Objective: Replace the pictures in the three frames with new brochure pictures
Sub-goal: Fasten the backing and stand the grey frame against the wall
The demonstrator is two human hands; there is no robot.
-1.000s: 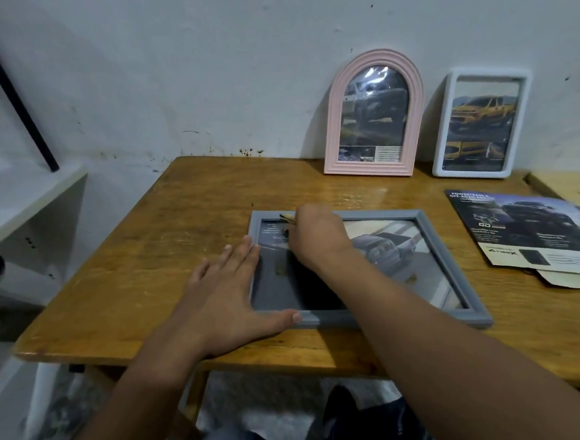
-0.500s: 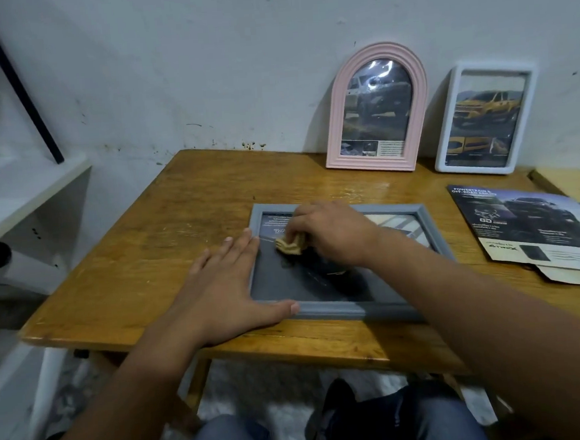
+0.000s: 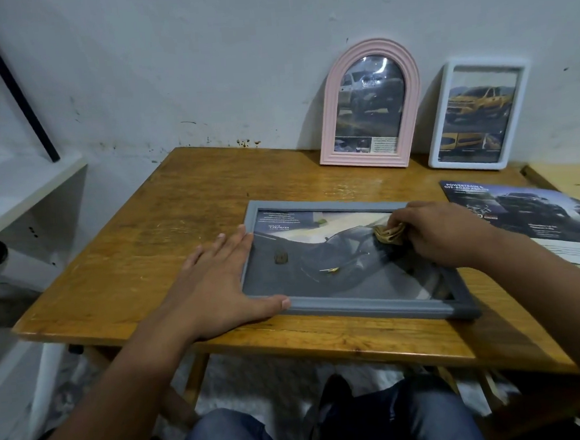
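A grey picture frame (image 3: 373, 308) lies flat on the wooden table (image 3: 166, 242), glass side up, with a car brochure picture inside. My left hand (image 3: 217, 286) lies flat against the frame's left edge, thumb along its front rail. My right hand (image 3: 444, 233) grips a small crumpled tan cloth (image 3: 387, 234) and presses it on the glass near the frame's upper right. A pink arched frame (image 3: 370, 107) and a white rectangular frame (image 3: 477, 114) lean upright against the wall, each holding a car picture.
Loose car brochures (image 3: 535, 213) lie on the table's right side. A white shelf unit (image 3: 16, 204) with a black bar stands at the left. My knees show under the table's front edge.
My right hand has slid the cloth across the glass from the frame's upper left to its upper right. The left hand has stayed flat at the left edge.
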